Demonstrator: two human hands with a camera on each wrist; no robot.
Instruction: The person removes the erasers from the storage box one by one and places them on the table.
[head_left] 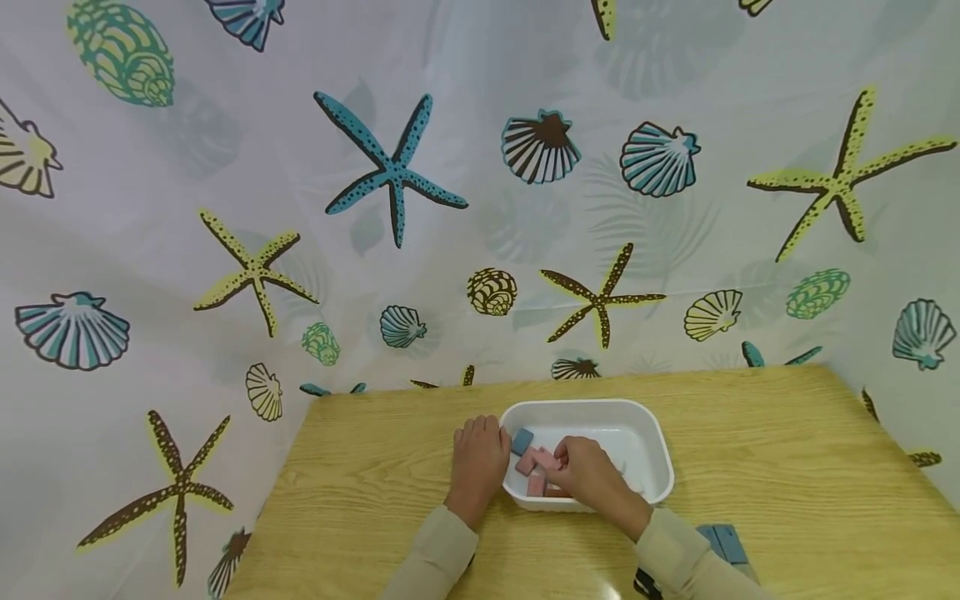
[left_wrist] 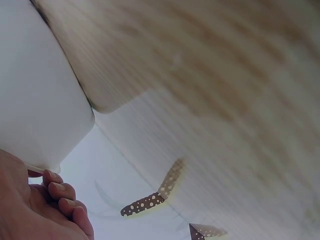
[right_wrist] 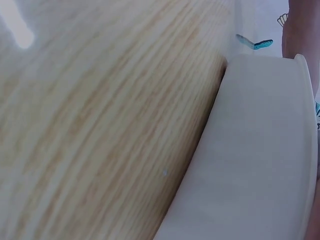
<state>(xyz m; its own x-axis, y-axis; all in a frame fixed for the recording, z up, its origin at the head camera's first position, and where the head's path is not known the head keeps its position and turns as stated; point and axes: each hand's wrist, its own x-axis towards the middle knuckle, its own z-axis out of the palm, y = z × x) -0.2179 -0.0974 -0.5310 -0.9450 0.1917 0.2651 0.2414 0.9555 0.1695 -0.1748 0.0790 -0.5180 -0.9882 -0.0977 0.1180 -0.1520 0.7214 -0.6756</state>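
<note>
A white plastic tub (head_left: 626,417) stands on the wooden table. My left hand (head_left: 478,462) grips its left rim; in the left wrist view, the fingers of the left hand (left_wrist: 50,210) curl at the tub's lip. Reaching over the near rim, my right hand (head_left: 588,475) pinches a pink block (head_left: 546,459) inside the tub. Around it lie another pink block (head_left: 527,462), a third pink block (head_left: 536,486), a blue-grey block (head_left: 522,442) and a reddish-brown piece (head_left: 557,492), partly hidden. The right wrist view shows mostly the tub's outer wall (right_wrist: 245,150).
Blue-grey blocks (head_left: 723,543) lie beside the right sleeve, near a black object (head_left: 647,585) partly covered by it. The wooden table (head_left: 787,467) extends to both sides of the tub. A shell-and-starfish printed curtain (head_left: 480,217) hangs behind and along the sides.
</note>
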